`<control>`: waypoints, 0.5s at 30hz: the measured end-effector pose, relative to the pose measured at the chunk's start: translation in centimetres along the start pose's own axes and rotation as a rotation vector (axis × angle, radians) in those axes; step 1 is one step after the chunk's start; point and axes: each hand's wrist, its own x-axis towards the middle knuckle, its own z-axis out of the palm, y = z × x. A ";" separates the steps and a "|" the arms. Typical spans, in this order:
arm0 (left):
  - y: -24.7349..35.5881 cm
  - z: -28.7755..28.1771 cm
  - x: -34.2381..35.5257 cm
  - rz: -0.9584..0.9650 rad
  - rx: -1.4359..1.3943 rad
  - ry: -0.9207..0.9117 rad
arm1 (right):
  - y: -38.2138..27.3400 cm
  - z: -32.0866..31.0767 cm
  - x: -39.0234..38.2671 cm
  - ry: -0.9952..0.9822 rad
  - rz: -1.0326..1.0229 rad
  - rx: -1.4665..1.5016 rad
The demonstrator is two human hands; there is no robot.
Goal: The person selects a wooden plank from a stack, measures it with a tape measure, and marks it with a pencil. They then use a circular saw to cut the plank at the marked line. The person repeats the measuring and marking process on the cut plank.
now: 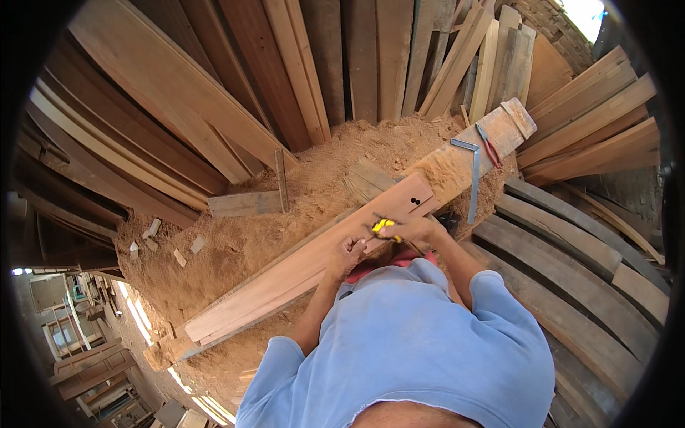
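Observation:
A long reddish wooden plank (300,265) lies slantwise in front of me, with a stepped edge and two black spots near its far right end. My right hand (412,230) is closed on a small yellow-and-black tool (385,226) just over the plank; its exact kind is blurred. Close by on the left, my left hand (347,255) rests at the plank with curled fingers. A thin dark line shows near its fingertips, too small to name.
Beneath the plank is a wider board (457,167), dusted with sawdust. On its far end lie a metal try square (476,171) and red-handled pliers (489,146). Sawdust (214,264) is heaped around. Upright timber boards (374,57) lean behind; stacked beams (564,264) stand right.

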 end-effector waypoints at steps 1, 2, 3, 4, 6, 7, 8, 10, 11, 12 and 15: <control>-1.0 -0.5 -0.2 -0.091 -0.197 -0.073 | -1.9 1.9 0.5 -0.176 0.130 -0.167; -1.8 -1.0 -0.6 -0.183 -0.395 -0.149 | -3.8 3.7 0.8 -0.351 0.265 -0.333; -2.4 -1.4 -1.5 -0.191 -0.425 -0.106 | -4.3 5.8 0.9 -0.310 0.246 -0.424; -3.1 -2.2 -2.7 -0.198 -0.460 -0.057 | -4.8 7.8 0.9 -0.276 0.224 -0.519; -3.5 -4.2 -4.7 -0.200 -0.531 -0.058 | -4.3 10.1 1.5 -0.308 0.154 -0.536; -3.4 -5.4 -6.2 -0.194 -0.569 -0.105 | -2.4 11.3 2.4 -0.321 0.139 -0.570; -3.9 -7.0 -8.1 -0.181 -0.608 -0.121 | -1.4 13.3 3.9 -0.361 0.105 -0.602; -6.3 -7.4 -9.2 -0.224 -0.596 0.032 | -1.8 15.4 4.4 -0.527 0.093 -0.584; -7.5 -8.0 -9.2 -0.168 -0.584 0.016 | -1.2 15.9 4.9 -0.525 0.072 -0.709; -8.9 -8.9 -9.3 -0.116 -0.566 0.013 | -1.7 16.6 5.6 -0.577 0.104 -0.742; -12.2 -11.8 -10.1 -0.028 -0.805 0.109 | -4.3 18.2 6.6 -0.631 0.086 -0.784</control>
